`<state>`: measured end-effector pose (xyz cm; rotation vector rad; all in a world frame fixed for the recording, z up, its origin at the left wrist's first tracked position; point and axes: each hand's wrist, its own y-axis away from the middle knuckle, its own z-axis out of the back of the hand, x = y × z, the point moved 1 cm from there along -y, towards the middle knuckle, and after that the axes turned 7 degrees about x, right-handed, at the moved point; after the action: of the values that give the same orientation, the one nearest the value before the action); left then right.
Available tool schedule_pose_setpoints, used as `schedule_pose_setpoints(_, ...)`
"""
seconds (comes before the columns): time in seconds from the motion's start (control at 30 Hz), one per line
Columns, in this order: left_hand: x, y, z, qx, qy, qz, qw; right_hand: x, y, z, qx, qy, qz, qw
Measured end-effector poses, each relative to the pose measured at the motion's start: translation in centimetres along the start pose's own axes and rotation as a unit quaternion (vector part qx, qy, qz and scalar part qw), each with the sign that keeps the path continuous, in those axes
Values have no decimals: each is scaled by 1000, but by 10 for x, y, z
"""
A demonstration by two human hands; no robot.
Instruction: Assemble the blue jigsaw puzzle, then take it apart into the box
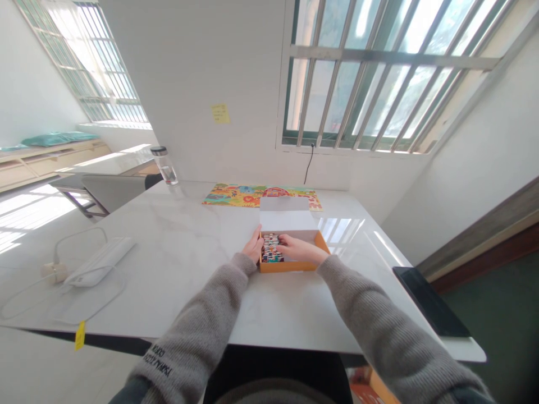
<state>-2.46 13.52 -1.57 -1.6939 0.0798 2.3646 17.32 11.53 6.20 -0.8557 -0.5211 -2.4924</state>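
Note:
An orange box [290, 268] with a white inside and its white lid flap [286, 216] raised stands on the table in front of me. Small multicoloured pieces [270, 253], perhaps jigsaw pieces, are packed tightly in rows in its left part. My left hand [254, 246] grips the box's left wall from outside. My right hand [295, 248] reaches in over the right side, its fingers bent against the right edge of the rows. Its fingertips partly cover the pieces, and whether one is lifted does not show.
Behind the box lies a colourful illustrated sheet [236, 195]. A clear bottle [165, 166] stands at the back left. A white power strip [101, 262] with cables and a plug [54, 273] lies left. A black tablet-like slab [429, 300] lies at the right edge.

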Motion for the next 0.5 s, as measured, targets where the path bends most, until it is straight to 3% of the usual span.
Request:
schedule_pose_setpoints(0.33, 1, 0, -2, -8, -12, 3, 1000, -18, -15, -5, 7, -154, 0, 988)
schedule_pose_setpoints(0.5, -1, 2, -1, -10, -23, 9, 1000, -13, -11, -1, 37, -153, 0, 988)
